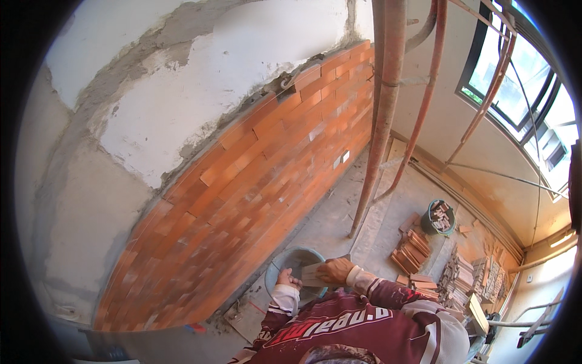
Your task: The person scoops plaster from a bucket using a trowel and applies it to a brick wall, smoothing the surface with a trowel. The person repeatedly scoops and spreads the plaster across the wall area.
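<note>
My right hand (336, 270) grips a flat, pale grey rectangular tile (313, 276) by its right end, over a round grey-green bucket (271, 280). At the tile's left, my left hand (289, 278) is closed with its fingers curled in, above the bucket's near left side. Whatever it may hold is too small to make out. Beyond the bucket runs a wall faced with orange brick tiles (242, 200), its upper edge meeting rough plaster.
Scaffold poles (388, 79) stand just past the bucket. On the floor at the right are stacked reddish tiles (412, 250), paler tile piles (456, 274) and a dark bucket of broken pieces (430, 227). Windows (515, 79) are at the upper right.
</note>
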A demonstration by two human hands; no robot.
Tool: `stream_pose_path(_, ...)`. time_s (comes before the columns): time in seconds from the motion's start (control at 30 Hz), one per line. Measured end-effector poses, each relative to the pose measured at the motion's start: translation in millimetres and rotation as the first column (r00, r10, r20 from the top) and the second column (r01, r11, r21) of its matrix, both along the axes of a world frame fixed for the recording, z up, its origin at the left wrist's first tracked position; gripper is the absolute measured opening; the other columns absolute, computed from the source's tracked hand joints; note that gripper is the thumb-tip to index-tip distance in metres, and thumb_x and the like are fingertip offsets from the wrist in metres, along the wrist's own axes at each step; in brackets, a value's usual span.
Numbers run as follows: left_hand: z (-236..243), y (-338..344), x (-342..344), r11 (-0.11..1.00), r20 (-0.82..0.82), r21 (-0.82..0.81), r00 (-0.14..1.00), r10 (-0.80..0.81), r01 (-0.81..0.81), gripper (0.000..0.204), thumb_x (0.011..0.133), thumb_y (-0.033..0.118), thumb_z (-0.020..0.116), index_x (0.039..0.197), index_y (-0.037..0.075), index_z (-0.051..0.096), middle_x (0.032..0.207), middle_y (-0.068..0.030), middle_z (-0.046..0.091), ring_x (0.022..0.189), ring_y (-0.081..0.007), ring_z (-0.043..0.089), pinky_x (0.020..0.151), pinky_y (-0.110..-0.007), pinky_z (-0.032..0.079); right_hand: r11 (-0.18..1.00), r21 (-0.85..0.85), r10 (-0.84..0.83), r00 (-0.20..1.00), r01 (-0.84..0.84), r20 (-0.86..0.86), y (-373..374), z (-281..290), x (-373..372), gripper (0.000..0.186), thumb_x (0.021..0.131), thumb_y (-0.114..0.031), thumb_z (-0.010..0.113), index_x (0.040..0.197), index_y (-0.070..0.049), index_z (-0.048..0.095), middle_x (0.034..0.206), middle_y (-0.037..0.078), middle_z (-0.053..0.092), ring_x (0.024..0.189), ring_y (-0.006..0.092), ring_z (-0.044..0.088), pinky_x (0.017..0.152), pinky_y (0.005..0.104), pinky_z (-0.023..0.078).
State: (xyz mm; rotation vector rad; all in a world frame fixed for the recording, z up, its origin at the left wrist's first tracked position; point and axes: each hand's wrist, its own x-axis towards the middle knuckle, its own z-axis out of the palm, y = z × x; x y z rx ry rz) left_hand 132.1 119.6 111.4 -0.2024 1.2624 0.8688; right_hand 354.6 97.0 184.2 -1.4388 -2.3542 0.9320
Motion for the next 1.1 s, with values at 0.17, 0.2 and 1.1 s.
stream_pose_path(0.17, -4, -10, -2, 1.0, -0.067, 0.01, 0.998, 0.01, -0.009, 0.015, 0.077, 0.021, 0.053, 0.083, 0.012, 0.043, 0.05, -0.0014, 0.032, 0.046, -0.0171, 0.036, 0.048, -0.038, 0.039, 0.999, -0.019, 0.032, 0.999, -0.031, 0.027, 15, -2, -8, 0.025, 0.074, -0.029, 0.055, 0.09, -0.012, 0.063, 0.079, 0.015, 0.061, 0.071, 0.0328, 0.059, 0.064, 0.0421, 0.047)
stream_pose_path(0.2, -6, -12, -4, 1.0, -0.064, -0.018, 0.998, 0.009, -0.01, 0.017, 0.077, 0.021, 0.053, 0.086, 0.012, 0.042, 0.051, -0.0022, 0.032, 0.047, -0.0176, 0.037, 0.048, -0.038, 0.039, 0.999, -0.012, 0.03, 1.0, -0.03, 0.008, 18, -1, -9, 0.025, 0.074, -0.029, 0.055, 0.09, -0.011, 0.063, 0.078, 0.015, 0.061, 0.071, 0.0329, 0.059, 0.064, 0.0423, 0.047)
stream_pose_path(1.1, 20, 79, 60, 0.912, -0.183, 0.072, 0.893, 0.411, -0.405, 0.019, 0.075, 0.018, 0.057, 0.069, 0.014, 0.04, 0.051, 0.0012, 0.032, 0.047, -0.0153, 0.036, 0.051, -0.035, 0.04, 0.872, 0.045, 0.486, 0.873, -0.487, 0.04, 225, -42, 11, 0.021, 0.07, -0.021, 0.053, 0.078, -0.006, 0.066, 0.078, 0.019, 0.063, 0.077, 0.0346, 0.062, 0.07, 0.0422, 0.05)
